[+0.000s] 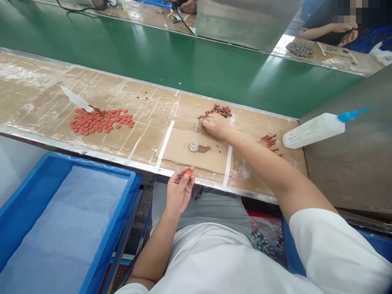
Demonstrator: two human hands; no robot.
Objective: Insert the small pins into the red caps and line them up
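Cardboard [150,108] covers the bench between a metal-trimmed near edge [116,160] and a green surface [159,53] along the far side, while a metal panel [346,171] bounds the right end. A plain stretch of that covering separates the heap of red discs [101,122] at left from the taped cardboard sheet [214,159] in the middle. Just over the near edge, the left hand [180,190] pinches a small red disc [189,173] between thumb and fingers. The right hand [217,125] reaches beyond the sheet, fingertips at a pile of small red-and-black parts [223,109]; whether it grips one, I cannot tell. Its forearm [263,159] spans the right part of the bench, near a smaller cluster of red parts [269,141]. A pale strip [75,98] leans on the discs. Far right, another person's arm [320,32] is near a grey heap [300,49]. A white bottle [315,130] with a blue nozzle [352,115] stands by the panel. On the sheet sits a small clear cup [193,145] beside a wet patch [204,149]; its contents are too small to tell. At near left, a blue tray [92,164] holds a pale liner [76,220]; below the bench at right, a clear bag [269,232] contains small multicoloured pieces.
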